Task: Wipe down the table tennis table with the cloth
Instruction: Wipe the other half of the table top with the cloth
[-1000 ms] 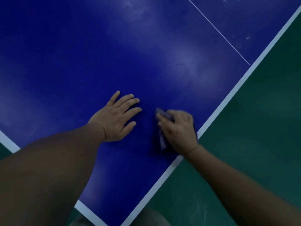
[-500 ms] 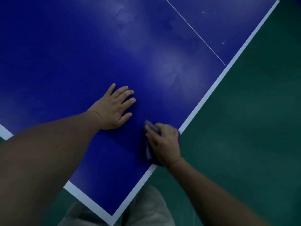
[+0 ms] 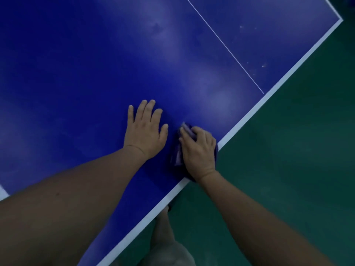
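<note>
A dark green floor fills the right and lower right. At the bottom edge a pale beige trouser leg shows above it, blurred and dim.

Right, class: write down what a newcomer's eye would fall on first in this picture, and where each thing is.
The deep blue table tennis table fills the upper left, its white edge line cutting diagonally against the green floor. Near that edge, at centre, the left hand lies flat on the table while the right hand holds a bunched purple cloth against it.
</note>
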Demonstrator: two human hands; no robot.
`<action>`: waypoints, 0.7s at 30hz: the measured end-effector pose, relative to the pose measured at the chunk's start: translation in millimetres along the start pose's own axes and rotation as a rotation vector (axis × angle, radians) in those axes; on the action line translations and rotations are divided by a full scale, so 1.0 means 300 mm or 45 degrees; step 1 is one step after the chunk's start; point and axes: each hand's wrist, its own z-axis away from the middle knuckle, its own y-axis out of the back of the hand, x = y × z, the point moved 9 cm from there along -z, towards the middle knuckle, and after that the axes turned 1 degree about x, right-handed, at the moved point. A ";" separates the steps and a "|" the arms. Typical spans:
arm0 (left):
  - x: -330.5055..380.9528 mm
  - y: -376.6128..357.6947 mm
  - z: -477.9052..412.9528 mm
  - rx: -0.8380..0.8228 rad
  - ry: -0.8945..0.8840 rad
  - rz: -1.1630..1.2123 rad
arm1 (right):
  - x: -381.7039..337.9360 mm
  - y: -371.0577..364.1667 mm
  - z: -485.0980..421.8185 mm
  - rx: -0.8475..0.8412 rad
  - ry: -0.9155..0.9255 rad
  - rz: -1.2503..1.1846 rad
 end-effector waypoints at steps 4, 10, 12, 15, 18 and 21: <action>0.025 -0.038 -0.059 0.079 0.241 0.039 | 0.274 -0.012 -0.236 0.029 -0.161 0.019; 0.033 -0.043 -0.061 0.132 0.268 -0.018 | 0.256 -0.026 -0.191 -0.003 -0.133 -0.014; 0.036 -0.040 -0.065 0.136 0.272 -0.010 | 0.193 -0.024 -0.115 -0.098 0.131 -0.070; 0.038 -0.037 -0.062 0.157 0.268 0.029 | 0.285 -0.015 -0.209 -0.088 0.131 -0.152; 0.031 -0.032 -0.065 0.177 0.276 0.083 | 0.398 -0.072 -0.434 -0.064 -0.298 -0.173; 0.029 -0.029 -0.062 0.194 0.274 0.099 | 0.230 -0.147 -0.563 -0.160 -0.206 -0.207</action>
